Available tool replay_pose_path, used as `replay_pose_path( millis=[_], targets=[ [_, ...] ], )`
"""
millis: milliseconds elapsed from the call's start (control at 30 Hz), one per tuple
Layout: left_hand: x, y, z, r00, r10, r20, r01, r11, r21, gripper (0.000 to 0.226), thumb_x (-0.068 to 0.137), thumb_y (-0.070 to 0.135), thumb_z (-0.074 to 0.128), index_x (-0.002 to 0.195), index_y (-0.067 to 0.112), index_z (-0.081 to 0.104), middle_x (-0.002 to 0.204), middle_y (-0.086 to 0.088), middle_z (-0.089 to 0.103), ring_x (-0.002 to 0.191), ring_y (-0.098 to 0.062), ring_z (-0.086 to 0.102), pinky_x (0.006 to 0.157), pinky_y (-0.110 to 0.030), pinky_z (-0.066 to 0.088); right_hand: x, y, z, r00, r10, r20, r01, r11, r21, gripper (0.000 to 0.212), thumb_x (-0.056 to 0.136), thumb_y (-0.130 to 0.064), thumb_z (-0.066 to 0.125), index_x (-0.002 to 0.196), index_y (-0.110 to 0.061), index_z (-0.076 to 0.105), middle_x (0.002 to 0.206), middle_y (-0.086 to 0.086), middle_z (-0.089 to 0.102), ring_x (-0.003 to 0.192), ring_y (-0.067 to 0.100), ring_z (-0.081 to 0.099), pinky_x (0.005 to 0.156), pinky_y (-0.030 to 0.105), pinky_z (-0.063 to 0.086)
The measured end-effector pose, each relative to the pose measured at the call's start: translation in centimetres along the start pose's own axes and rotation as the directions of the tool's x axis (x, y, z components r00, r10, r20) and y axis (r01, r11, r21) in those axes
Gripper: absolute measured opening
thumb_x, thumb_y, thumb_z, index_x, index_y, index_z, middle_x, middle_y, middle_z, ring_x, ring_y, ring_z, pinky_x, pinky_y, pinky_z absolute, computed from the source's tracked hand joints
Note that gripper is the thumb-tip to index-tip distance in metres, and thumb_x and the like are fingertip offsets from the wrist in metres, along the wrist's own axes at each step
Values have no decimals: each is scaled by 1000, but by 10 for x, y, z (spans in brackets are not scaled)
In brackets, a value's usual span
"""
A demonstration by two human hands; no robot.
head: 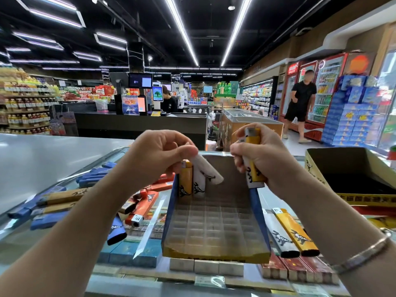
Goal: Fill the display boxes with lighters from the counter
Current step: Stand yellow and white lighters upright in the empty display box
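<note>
A blue-sided display box [260,213] with a clear grid tray stands on the glass counter in front of me. A yellow lighter [185,181] and a white lighter [198,185] stand upright in its back left corner. My left hand [158,153] pinches a tilted white lighter [209,171] over the box's back row. Above the box's right wall, my right hand [263,155] grips a yellow lighter and a white lighter together [252,168]. A second, empty yellow display box [315,168] stands at the right.
Blue, tan and orange loose lighters [64,202] lie on the glass counter [27,234] to the left; a white and a yellow one [291,232] lie right of the box. Cigarette packs show under the glass. A person stands by the fridges at the far right.
</note>
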State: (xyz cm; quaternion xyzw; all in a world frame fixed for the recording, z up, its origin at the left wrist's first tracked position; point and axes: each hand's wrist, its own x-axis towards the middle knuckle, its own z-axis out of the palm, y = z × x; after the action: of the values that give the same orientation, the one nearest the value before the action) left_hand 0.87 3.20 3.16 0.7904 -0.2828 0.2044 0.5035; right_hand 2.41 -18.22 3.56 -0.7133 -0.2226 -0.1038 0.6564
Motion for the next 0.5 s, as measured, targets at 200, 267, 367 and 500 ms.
replay_pose_path(
  millis=[200, 267, 367, 500],
  targets=[
    [0, -9, 9, 986, 154, -69, -110, 896, 429, 50, 65, 66, 53, 73, 20, 71, 65, 5, 65, 58, -15, 60, 57, -37, 53, 5, 6, -11, 970, 62, -236, -62, 998, 9, 24, 80, 5, 60, 87, -14, 48, 68, 12, 53, 47, 15, 52, 42, 26, 45],
    [0, -11, 14, 984, 179, -1, -156, 857, 492, 51, 68, 63, 51, 77, 18, 72, 69, 9, 63, 62, -7, 59, 60, -33, 53, 6, 9, -10, 967, 68, -244, -80, 996, -37, 24, 80, 4, 60, 89, -16, 48, 69, 11, 54, 48, 14, 52, 43, 25, 45],
    [-1, -15, 19, 972, 229, 62, -218, 760, 612, 38, 76, 54, 54, 81, 21, 71, 73, 12, 63, 66, -4, 55, 57, -27, 48, 7, 12, -9, 966, 13, -259, -50, 989, -138, 24, 82, 0, 62, 90, -17, 48, 69, 10, 55, 48, 13, 53, 43, 25, 45],
    [-1, -18, 22, 944, 320, 81, -278, 637, 719, 18, 85, 34, 60, 94, 23, 71, 86, 12, 65, 83, -10, 49, 61, -27, 43, 7, 13, -7, 966, -43, -254, -13, 977, -214, 24, 83, -2, 62, 86, -21, 48, 67, 8, 54, 47, 11, 53, 42, 22, 45]
  ],
)
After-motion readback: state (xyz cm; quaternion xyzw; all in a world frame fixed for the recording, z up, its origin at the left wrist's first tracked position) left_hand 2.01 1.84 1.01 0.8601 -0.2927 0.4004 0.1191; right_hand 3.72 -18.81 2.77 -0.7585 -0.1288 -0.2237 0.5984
